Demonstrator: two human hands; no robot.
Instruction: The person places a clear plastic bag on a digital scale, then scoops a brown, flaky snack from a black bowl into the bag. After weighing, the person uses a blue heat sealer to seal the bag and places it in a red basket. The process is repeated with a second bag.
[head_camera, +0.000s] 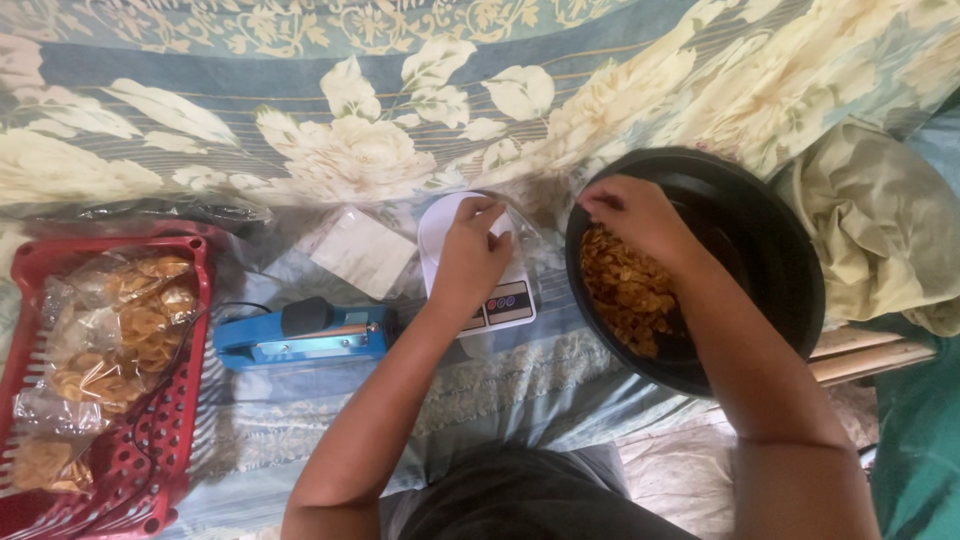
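Here, from the largest thing to the smallest:

- One floral bedsheet (300, 130), blue-grey with cream flowers, covers the whole surface under everything.
- One black round basin (770, 250) stands at the right, holding a heap of golden fried chips (625, 295).
- One red plastic basket (150, 440) with holes sits at the left; inside are about four clear sealed bags of chips (120, 330), the exact number is hard to tell.
- One blue heat sealer (300, 335) with a black handle lies between the basket and the scale.
- One white kitchen scale (500, 300) is in the middle, with a clear plastic bag (515, 225) on top.
- One flat stack of empty clear bags (362, 252) lies just left of the scale.
- The right hand (635, 215) is inside the basin, fingers pinched narrow on some chips.
- The left hand (470, 255) rests on the scale, fingers closed on the bag's mouth.
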